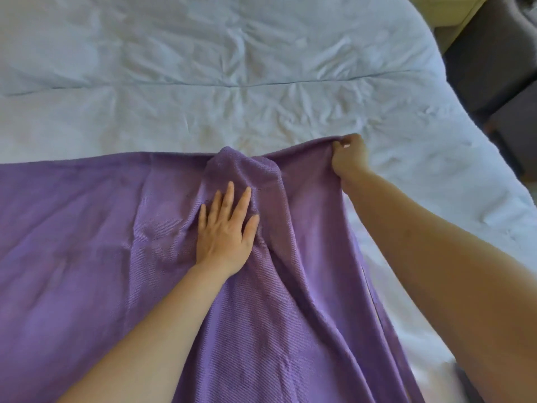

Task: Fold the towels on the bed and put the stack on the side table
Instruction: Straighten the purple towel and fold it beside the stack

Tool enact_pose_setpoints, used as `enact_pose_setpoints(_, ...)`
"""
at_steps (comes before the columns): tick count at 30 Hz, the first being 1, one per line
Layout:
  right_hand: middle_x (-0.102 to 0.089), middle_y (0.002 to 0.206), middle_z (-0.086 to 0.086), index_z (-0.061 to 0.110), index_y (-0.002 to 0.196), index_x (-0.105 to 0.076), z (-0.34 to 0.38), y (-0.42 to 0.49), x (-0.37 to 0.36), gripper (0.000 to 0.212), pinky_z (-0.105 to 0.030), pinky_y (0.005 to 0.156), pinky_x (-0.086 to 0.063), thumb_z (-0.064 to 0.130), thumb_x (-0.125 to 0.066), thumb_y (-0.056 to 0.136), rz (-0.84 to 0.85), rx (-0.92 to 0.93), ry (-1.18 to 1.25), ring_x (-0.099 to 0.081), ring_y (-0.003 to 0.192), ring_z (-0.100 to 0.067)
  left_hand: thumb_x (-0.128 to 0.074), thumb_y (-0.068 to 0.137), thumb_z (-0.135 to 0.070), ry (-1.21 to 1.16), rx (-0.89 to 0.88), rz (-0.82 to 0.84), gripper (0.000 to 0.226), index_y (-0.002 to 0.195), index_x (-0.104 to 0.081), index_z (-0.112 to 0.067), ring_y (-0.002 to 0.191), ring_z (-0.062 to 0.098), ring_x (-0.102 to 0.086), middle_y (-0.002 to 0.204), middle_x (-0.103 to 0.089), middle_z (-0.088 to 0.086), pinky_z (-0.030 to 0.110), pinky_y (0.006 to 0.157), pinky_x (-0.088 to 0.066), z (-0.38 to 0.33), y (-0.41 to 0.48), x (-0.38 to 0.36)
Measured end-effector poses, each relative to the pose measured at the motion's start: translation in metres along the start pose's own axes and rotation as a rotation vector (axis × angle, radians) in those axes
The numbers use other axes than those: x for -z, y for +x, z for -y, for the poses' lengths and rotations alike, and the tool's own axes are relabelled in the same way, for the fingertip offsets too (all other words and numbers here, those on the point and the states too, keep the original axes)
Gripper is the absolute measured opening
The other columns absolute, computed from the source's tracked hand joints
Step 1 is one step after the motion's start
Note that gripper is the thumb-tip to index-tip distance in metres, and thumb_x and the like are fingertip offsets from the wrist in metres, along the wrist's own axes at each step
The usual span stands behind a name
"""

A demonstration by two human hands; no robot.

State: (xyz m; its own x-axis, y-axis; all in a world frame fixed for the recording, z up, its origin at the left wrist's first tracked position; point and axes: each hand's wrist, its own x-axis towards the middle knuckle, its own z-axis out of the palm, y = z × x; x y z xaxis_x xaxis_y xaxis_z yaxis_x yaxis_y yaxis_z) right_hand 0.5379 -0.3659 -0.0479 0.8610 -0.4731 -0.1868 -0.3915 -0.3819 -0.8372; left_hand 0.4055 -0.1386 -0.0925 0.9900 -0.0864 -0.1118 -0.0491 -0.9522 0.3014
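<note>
A large purple towel (87, 234) lies spread over the near half of the white bed (232, 68), reaching past the left and bottom edges of the view. A raised bunch of cloth sits at its far middle. My left hand (228, 228) lies flat on the towel just below that bunch, palm down and fingers apart. My right hand (348, 155) pinches the towel's far right corner and holds it slightly lifted off the bed. Other towels and the side table are out of view.
The rumpled white duvet covers the far half of the bed. Its right edge curves down the right side, and dark grey furniture (494, 62) stands beyond it. A pale yellow surface (444, 7) shows at the top right.
</note>
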Motion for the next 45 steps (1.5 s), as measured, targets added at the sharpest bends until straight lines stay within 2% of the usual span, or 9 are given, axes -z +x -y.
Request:
enact_pose_setpoints(6, -0.059, 0.098, -0.004, 0.008, 0.112, -0.060, 0.014, 0.069, 0.033, 0.024, -0.030, 0.081, -0.045, 0.021, -0.050, 0.094, -0.113, 0.030, -0.028, -0.054, 0.091, -0.017, -0.002, 0.089, -0.063, 0.023, -0.061, 0.054, 0.063, 0.149, 0.006, -0.044, 0.148, 0.021, 0.010, 0.160, 0.014, -0.007, 0.047, 0.117, 0.009, -0.017, 0.048, -0.006)
enact_pose_setpoints(12, -0.046, 0.066, -0.002, 0.015, 0.068, -0.057, -0.022, 0.097, 0.049, 0.027, -0.029, 0.063, -0.035, 0.020, -0.052, 0.094, -0.188, -0.119, -0.017, -0.042, 0.062, -0.014, -0.002, 0.091, -0.062, 0.064, -0.043, 0.038, 0.062, 0.149, 0.007, -0.042, 0.148, 0.020, 0.009, 0.160, 0.014, -0.006, 0.047, 0.115, 0.010, -0.014, 0.096, -0.007)
enact_pose_setpoints(16, -0.049, 0.074, 0.000, 0.002, 0.098, -0.067, -0.035, 0.101, 0.047, 0.024, -0.027, 0.062, -0.038, 0.023, -0.055, 0.093, -0.186, -0.145, 0.074, -0.045, 0.072, -0.014, -0.025, 0.100, -0.046, 0.053, 0.064, -0.106, 0.051, 0.149, -0.022, -0.033, 0.143, 0.029, -0.019, 0.158, -0.021, 0.001, 0.049, 0.115, -0.009, 0.000, 0.131, 0.003)
enact_pose_setpoints(19, -0.053, 0.072, 0.004, 0.020, 0.084, -0.063, -0.031, 0.105, 0.055, 0.011, -0.025, 0.058, -0.042, 0.023, -0.058, 0.093, -0.091, -0.165, 0.149, -0.046, 0.061, -0.009, -0.043, 0.098, -0.040, 0.055, 0.078, -0.147, 0.033, 0.116, -0.058, -0.018, 0.111, 0.036, -0.052, 0.117, -0.061, 0.008, 0.044, 0.095, -0.033, 0.017, 0.152, 0.019)
enact_pose_setpoints(25, -0.050, 0.067, 0.002, 0.019, 0.073, -0.058, -0.021, 0.120, 0.070, 0.019, -0.029, 0.060, -0.042, 0.021, -0.059, 0.092, -0.080, -0.123, 0.269, -0.047, 0.063, -0.012, -0.047, 0.097, -0.038, -0.071, -0.053, -0.442, 0.028, 0.092, -0.061, -0.014, 0.088, 0.033, -0.061, 0.092, -0.067, 0.008, 0.040, 0.082, -0.033, 0.023, 0.184, 0.053)
enact_pose_setpoints(28, -0.047, 0.065, 0.005, 0.009, 0.084, -0.066, -0.021, 0.123, 0.064, 0.021, -0.025, 0.057, -0.038, 0.026, -0.057, 0.092, -0.163, -0.037, 0.106, -0.043, 0.062, -0.011, -0.050, 0.095, -0.039, 0.067, -0.076, -0.459, 0.027, 0.090, -0.063, -0.017, 0.090, 0.034, -0.056, 0.093, -0.062, 0.009, 0.039, 0.079, -0.027, 0.018, 0.193, 0.054)
enact_pose_setpoints(33, -0.063, 0.071, 0.002, 0.021, 0.091, -0.068, -0.033, 0.109, 0.073, 0.025, -0.020, 0.053, -0.050, 0.044, -0.058, 0.092, 0.459, -0.282, 0.187, -0.061, 0.056, -0.012, -0.057, 0.091, -0.035, 0.076, -0.022, -0.295, 0.029, 0.117, -0.062, -0.024, 0.124, 0.033, -0.039, 0.133, -0.046, 0.007, 0.047, 0.107, -0.018, 0.005, 0.176, 0.028)
enact_pose_setpoints(40, -0.074, 0.099, -0.004, 0.008, 0.100, -0.071, -0.050, 0.089, 0.099, 0.043, -0.023, 0.073, -0.057, 0.045, -0.065, 0.079, 0.788, -0.325, 0.078, -0.071, 0.091, -0.015, -0.017, 0.091, -0.061, 0.121, -0.294, -0.016, 0.062, 0.145, -0.034, -0.036, 0.146, 0.020, -0.017, 0.160, -0.016, -0.005, 0.048, 0.116, -0.001, -0.060, 0.141, 0.001)
enact_pose_setpoints(45, -0.046, 0.057, -0.004, 0.009, 0.062, -0.056, -0.053, 0.086, 0.102, 0.041, -0.019, 0.047, -0.037, 0.036, -0.061, 0.091, 0.251, -0.081, -0.204, -0.044, 0.049, -0.011, 0.000, 0.087, -0.065, 0.158, -0.237, 0.091, 0.069, 0.151, -0.005, -0.039, 0.148, 0.015, 0.006, 0.161, 0.009, -0.009, 0.045, 0.115, 0.014, -0.076, 0.141, -0.017)
